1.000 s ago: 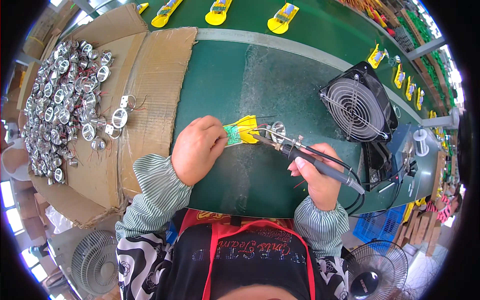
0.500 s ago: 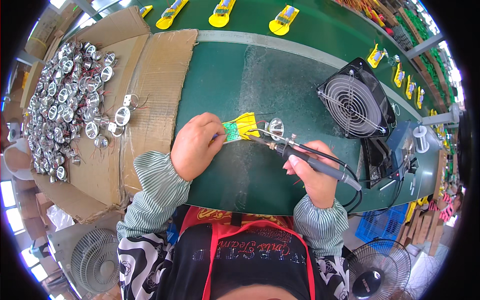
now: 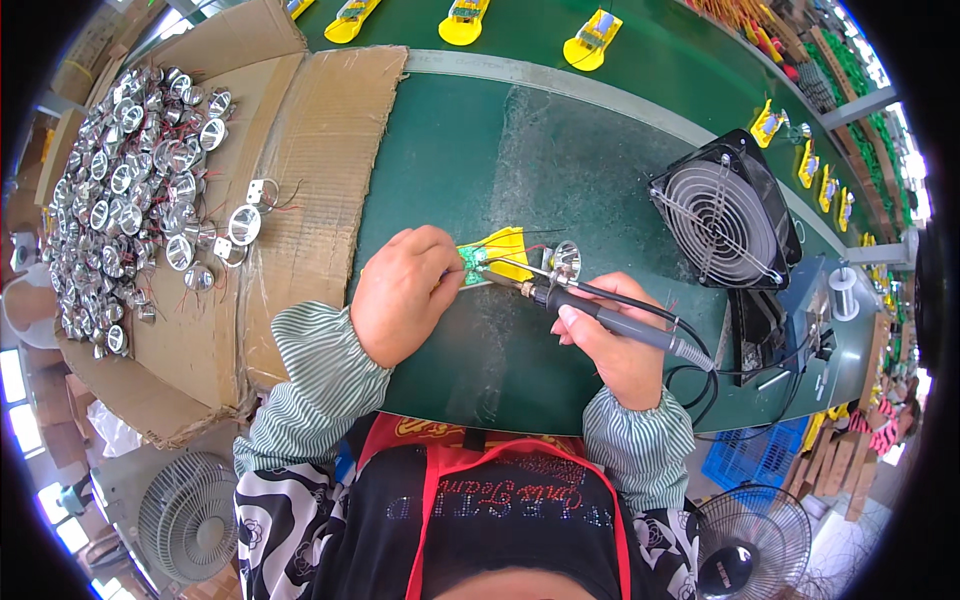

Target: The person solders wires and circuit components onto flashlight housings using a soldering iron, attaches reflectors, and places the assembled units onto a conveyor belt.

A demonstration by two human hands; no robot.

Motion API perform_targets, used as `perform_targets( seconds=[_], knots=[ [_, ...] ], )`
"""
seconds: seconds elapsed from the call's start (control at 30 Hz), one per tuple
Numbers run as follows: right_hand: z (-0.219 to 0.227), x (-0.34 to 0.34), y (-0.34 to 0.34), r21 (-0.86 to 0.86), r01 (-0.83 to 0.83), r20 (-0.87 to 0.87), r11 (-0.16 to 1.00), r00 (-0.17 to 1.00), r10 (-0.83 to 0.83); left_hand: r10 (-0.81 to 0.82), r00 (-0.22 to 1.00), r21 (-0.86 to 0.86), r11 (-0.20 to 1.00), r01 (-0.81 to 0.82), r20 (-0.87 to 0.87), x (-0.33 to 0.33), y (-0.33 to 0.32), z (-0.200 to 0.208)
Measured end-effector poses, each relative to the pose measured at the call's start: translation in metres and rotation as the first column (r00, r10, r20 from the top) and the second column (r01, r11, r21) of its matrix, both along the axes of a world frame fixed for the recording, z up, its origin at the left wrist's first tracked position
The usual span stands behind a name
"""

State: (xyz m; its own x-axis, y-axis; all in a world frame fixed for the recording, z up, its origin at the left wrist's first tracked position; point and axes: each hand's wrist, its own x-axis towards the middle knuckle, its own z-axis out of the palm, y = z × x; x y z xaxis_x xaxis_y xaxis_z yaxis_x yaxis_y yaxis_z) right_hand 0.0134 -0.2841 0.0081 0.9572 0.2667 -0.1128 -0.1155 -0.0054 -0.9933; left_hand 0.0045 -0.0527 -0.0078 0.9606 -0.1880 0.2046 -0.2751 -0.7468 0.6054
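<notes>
My left hand [image 3: 408,292] is closed at the left end of a small yellow plastic housing [image 3: 510,246], its fingertips hiding that end. On the housing lies a green circuit board [image 3: 472,264]. A soldering iron [image 3: 620,325] with a grey handle and a thin feed tube is gripped in my right hand [image 3: 628,350]. Its tip reaches the board, close to my left fingertips. Just beyond the housing's right end sits a shiny lamp reflector [image 3: 566,262], with thin wires running to the board.
At left, an open cardboard box [image 3: 300,190] holds a heap of silvery reflectors [image 3: 130,190]. A square black fan [image 3: 722,215] stands at right, near a blue soldering station [image 3: 805,295] and a solder spool [image 3: 843,290]. Several yellow housings [image 3: 594,42] line the green belt behind.
The iron's tip has moved left, from over the yellow part onto the green board. My right hand has shifted slightly left with it. The whole view has shifted a little.
</notes>
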Motion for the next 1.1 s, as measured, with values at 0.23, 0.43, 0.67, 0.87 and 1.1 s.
perform_targets(
  seconds=[0.23, 0.43, 0.67, 0.87, 1.1],
  knots=[
    [0.004, 0.002, 0.0, -0.017, 0.017, -0.015, 1.0, 1.0, -0.017, -0.017, 1.0, -0.005, 1.0, 0.017, 0.001, 0.001, 0.001, 0.001],
    [0.014, 0.0, -0.01, 0.036, 0.036, -0.037, 0.999, 0.999, -0.035, -0.024, 1.0, -0.003, 1.0, 0.023, -0.015, 0.001, 0.001, 0.001],
    [0.015, -0.006, -0.02, 0.031, 0.043, -0.034, 0.999, 0.999, -0.042, -0.021, 1.0, -0.002, 1.0, 0.021, -0.016, 0.0, 0.001, 0.0],
    [0.013, -0.011, -0.025, 0.048, 0.082, -0.053, 0.995, 0.995, -0.08, -0.013, 0.999, -0.023, 1.0, 0.012, -0.03, 0.0, 0.0, 0.001],
    [0.013, -0.017, -0.034, 0.051, 0.117, -0.067, 0.992, 0.991, -0.113, -0.022, 0.999, 0.015, 1.0, 0.022, -0.033, 0.002, -0.002, 0.003]
  ],
)
